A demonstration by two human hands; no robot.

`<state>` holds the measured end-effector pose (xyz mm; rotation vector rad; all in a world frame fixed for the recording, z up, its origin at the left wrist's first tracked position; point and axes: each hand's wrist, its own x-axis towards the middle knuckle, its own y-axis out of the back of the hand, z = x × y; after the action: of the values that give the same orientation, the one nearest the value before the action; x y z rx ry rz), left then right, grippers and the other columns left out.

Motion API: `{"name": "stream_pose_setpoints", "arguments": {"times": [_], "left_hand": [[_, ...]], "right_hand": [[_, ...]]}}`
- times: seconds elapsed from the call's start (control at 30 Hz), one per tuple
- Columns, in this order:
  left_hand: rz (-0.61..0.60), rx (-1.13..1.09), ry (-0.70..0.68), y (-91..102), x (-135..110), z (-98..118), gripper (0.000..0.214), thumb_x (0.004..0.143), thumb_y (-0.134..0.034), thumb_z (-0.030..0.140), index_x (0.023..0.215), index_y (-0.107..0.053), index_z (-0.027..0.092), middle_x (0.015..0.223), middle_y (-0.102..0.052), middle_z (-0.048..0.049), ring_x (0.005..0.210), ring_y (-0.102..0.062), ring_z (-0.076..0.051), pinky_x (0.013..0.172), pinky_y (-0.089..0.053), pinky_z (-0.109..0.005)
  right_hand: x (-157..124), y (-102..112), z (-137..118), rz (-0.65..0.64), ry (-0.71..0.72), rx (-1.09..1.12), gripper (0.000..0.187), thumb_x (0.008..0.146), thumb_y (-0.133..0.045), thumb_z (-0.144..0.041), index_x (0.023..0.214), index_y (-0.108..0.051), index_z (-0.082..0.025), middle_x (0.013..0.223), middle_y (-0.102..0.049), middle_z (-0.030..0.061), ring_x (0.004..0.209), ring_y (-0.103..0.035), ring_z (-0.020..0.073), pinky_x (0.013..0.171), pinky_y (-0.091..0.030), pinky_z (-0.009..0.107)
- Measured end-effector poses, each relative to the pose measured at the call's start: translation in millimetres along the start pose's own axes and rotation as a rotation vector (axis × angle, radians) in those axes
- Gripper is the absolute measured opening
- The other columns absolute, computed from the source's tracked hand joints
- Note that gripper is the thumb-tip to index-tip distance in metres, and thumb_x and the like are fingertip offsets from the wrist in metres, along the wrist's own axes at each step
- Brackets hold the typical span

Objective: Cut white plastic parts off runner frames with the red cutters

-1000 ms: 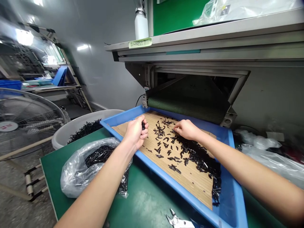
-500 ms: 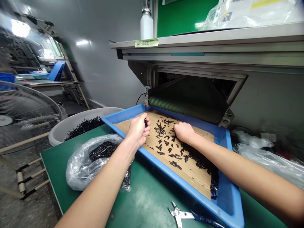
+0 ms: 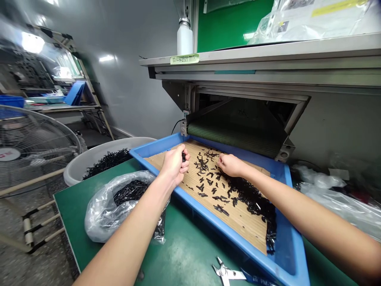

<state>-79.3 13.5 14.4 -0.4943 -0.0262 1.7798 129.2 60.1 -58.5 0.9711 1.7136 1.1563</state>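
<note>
Curled into a loose fist, the left hand holds a few black parts, which show between thumb and fingers. It hovers over the far left part of the blue tray. Just to its right, the right hand lies palm-down with its fingers bent onto the scattered pieces; whether it grips any cannot be told. More black parts are strewn across the cardboard liner inside the tray and are heaped along its right side. A green conveyor belt ends at the tray's far edge. Left of the tray, a clear plastic bag and a grey tub each contain dark pieces. Metal cutters lie on the green table, nearest the viewer.
</note>
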Motion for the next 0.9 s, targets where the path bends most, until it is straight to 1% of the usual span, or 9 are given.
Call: {"name": "stream_pose_setpoints", "arguments": {"times": [0.07, 0.17, 0.3, 0.43, 0.53, 0.63, 0.77, 0.83, 0.9], "left_hand": [[0.000, 0.002, 0.000, 0.2, 0.0, -0.5, 0.024, 0.092, -0.051, 0.025, 0.070, -0.046, 0.017, 0.057, -0.045, 0.0035, 0.034, -0.028, -0.002, 0.032, -0.012, -0.015], [-0.008, -0.001, 0.000, 0.4, -0.6, -0.8, 0.023, 0.092, -0.051, 0.024, 0.071, -0.045, 0.017, 0.057, -0.045, 0.0036, 0.034, -0.028, -0.002, 0.032, -0.012, -0.015], [-0.007, 0.005, -0.001, -0.7, -2.5, 0.7, 0.023, 0.092, -0.051, 0.024, 0.070, -0.046, 0.017, 0.057, -0.045, 0.0036, 0.034, -0.028, -0.002, 0.032, -0.012, -0.014], [-0.004, 0.004, 0.002, -1.4, -3.9, 1.7, 0.023, 0.092, -0.052, 0.024, 0.071, -0.046, 0.017, 0.057, -0.044, 0.0037, 0.035, -0.028, -0.002, 0.032, -0.013, -0.014], [-0.013, 0.000, 0.001, -0.6, -3.5, 1.0, 0.023, 0.092, -0.052, 0.024, 0.071, -0.046, 0.017, 0.058, -0.045, 0.0037, 0.035, -0.028, -0.002, 0.032, -0.013, -0.014], [-0.016, 0.003, 0.004, 0.0, -2.9, 0.4, 0.023, 0.092, -0.052, 0.024, 0.071, -0.045, 0.017, 0.058, -0.044, 0.0036, 0.035, -0.028, -0.002, 0.032, -0.012, -0.014], [-0.024, 0.001, -0.004, 0.3, -2.7, -0.1, 0.022, 0.091, -0.053, 0.024, 0.072, -0.046, 0.017, 0.058, -0.044, 0.0037, 0.035, -0.028, -0.002, 0.033, -0.012, -0.014], [-0.029, -0.001, -0.009, 0.6, -2.5, -0.5, 0.022, 0.091, -0.053, 0.024, 0.072, -0.046, 0.017, 0.058, -0.045, 0.0037, 0.036, -0.029, -0.002, 0.033, -0.013, -0.014], [-0.031, -0.002, -0.012, 0.8, -2.4, -0.8, 0.022, 0.090, -0.053, 0.024, 0.071, -0.046, 0.017, 0.058, -0.045, 0.0037, 0.035, -0.028, -0.002, 0.033, -0.013, -0.014]], "right_hand": [[-0.2, 2.7, 6.1, 0.009, 0.017, 0.033, 0.029, 0.104, -0.046, -0.038, 0.105, -0.063, -0.014, 0.097, -0.067, 0.0051, 0.087, -0.063, 0.0163, 0.082, -0.052, 0.033], [-1.6, 1.9, 11.6, 0.021, -0.018, 0.021, 0.023, 0.101, -0.052, -0.034, 0.100, -0.065, -0.015, 0.095, -0.066, 0.0056, 0.088, -0.063, 0.0180, 0.081, -0.051, 0.035], [-3.0, -3.7, 6.3, 0.032, -0.052, -0.020, 0.020, 0.097, -0.058, -0.032, 0.098, -0.068, -0.015, 0.099, -0.066, 0.0079, 0.092, -0.062, 0.0203, 0.082, -0.051, 0.037], [-3.4, -0.1, 2.2, 0.065, -0.093, -0.046, 0.021, 0.096, -0.054, -0.028, 0.093, -0.070, -0.015, 0.095, -0.066, 0.0102, 0.090, -0.063, 0.0219, 0.080, -0.051, 0.037], [-5.8, 9.0, 11.7, 0.118, -0.158, -0.055, 0.025, 0.095, -0.048, -0.023, 0.098, -0.073, -0.019, 0.100, -0.067, 0.0125, 0.094, -0.064, 0.0261, 0.080, -0.050, 0.037], [-9.0, 17.7, 26.2, 0.139, -0.241, -0.058, 0.027, 0.092, -0.050, -0.023, 0.102, -0.075, -0.022, 0.102, -0.067, 0.0139, 0.096, -0.065, 0.0290, 0.080, -0.049, 0.036], [-11.1, 22.3, 36.8, 0.152, -0.316, -0.066, 0.029, 0.095, -0.050, -0.031, 0.112, -0.073, -0.023, 0.108, -0.066, 0.0155, 0.101, -0.064, 0.0298, 0.081, -0.050, 0.038], [-11.2, 22.2, 37.9, 0.123, -0.311, -0.066, 0.027, 0.092, -0.059, -0.040, 0.110, -0.073, -0.025, 0.108, -0.066, 0.0137, 0.100, -0.064, 0.0291, 0.081, -0.051, 0.037], [-11.3, 21.6, 38.8, 0.081, -0.309, -0.076, 0.026, 0.083, -0.072, -0.038, 0.104, -0.075, -0.022, 0.103, -0.067, 0.0127, 0.095, -0.066, 0.0284, 0.078, -0.052, 0.035]]}}
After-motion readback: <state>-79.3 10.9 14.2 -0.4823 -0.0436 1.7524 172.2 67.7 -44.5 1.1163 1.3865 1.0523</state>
